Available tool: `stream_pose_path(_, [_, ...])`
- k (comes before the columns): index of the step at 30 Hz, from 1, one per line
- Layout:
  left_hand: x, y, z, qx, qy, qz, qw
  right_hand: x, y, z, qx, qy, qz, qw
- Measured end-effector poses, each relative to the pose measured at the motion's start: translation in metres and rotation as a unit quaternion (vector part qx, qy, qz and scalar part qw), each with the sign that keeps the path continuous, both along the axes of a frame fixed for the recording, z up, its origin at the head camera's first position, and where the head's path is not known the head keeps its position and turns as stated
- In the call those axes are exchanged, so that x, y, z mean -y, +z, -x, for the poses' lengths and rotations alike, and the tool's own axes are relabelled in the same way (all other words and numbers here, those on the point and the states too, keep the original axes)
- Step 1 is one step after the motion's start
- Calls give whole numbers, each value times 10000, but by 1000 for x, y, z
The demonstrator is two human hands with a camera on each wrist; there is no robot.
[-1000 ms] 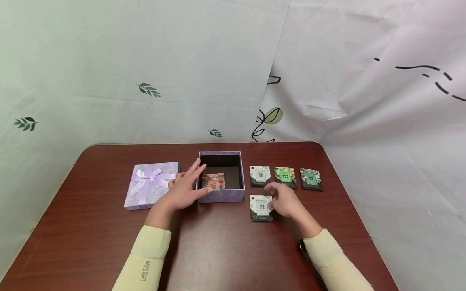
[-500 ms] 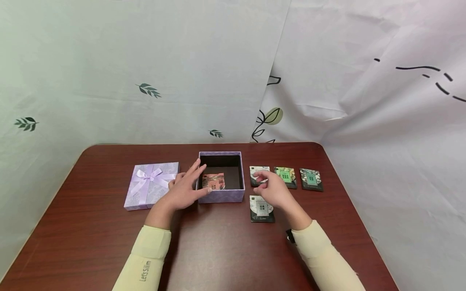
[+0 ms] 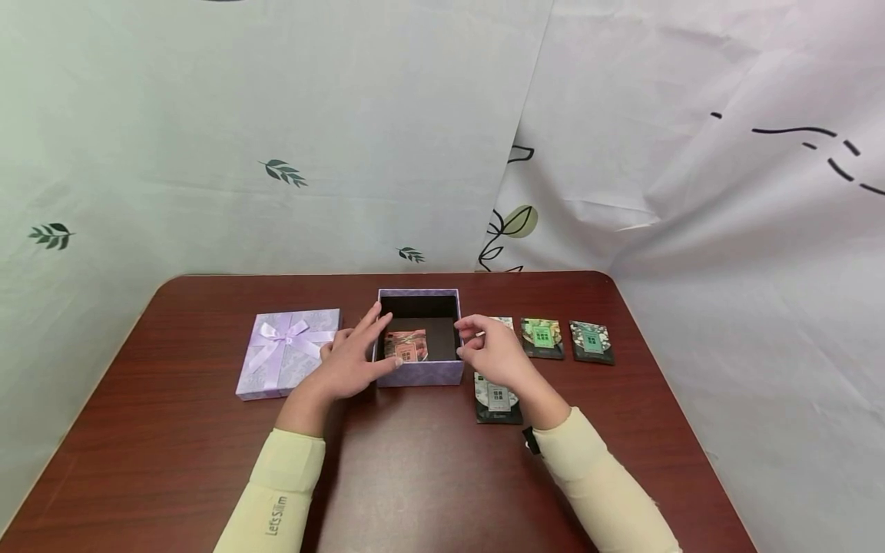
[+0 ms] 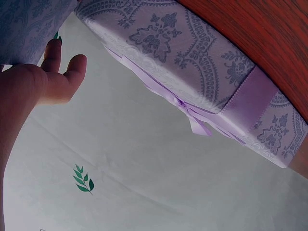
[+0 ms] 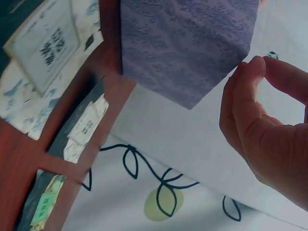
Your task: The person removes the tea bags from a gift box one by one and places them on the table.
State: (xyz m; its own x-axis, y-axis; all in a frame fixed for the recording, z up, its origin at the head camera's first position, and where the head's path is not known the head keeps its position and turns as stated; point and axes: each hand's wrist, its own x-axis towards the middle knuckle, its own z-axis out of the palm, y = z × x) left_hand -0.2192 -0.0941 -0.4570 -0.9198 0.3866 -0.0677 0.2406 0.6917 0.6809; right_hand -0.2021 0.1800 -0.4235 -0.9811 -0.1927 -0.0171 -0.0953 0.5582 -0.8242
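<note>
A purple patterned gift box [image 3: 422, 375] stands uncovered on the table, with a red tea sachet [image 3: 408, 346] lying in its dark inside. My left hand [image 3: 353, 359] rests at the box's left side with its fingers spread. My right hand [image 3: 494, 352] is at the right wall, its fingers bent and nothing seen between them; in the right wrist view the fingertips [image 5: 257, 65] are right at the box's corner. Beneath that hand lie a white-and-black tea sachet [image 3: 498, 399] and, partly hidden behind it, another white sachet [image 3: 507, 320].
The box's lid [image 3: 276, 376], tied with a lilac ribbon bow [image 3: 285, 332], lies to the left. A green tea sachet [image 3: 542, 338] and a dark teal-labelled one [image 3: 591, 342] lie at the right. Behind the table [image 3: 415, 476] hangs a pale cloth [image 3: 387, 138].
My right hand has moved left from over the white sachets to the box's right wall. My left hand, the box and the sachets have stayed in place.
</note>
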Motion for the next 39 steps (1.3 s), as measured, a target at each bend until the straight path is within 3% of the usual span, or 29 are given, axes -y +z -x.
stream_pose_path(10, [-1, 0, 0, 29, 51, 10, 10000, 19, 4, 11, 272, 422, -237, 9985])
stream_pose_path(16, [-2, 1, 0, 30, 51, 16, 10000, 36, 5, 18, 364, 634, -752, 9945])
stream_pose_path(26, [-1, 2, 1, 82, 1, 17, 10000, 58, -1, 29, 554, 794, -1681, 9810])
stream_pose_path(39, [-1, 3, 1, 16, -14, 17, 10000, 76, -6, 42, 890, 997, -2342, 9630])
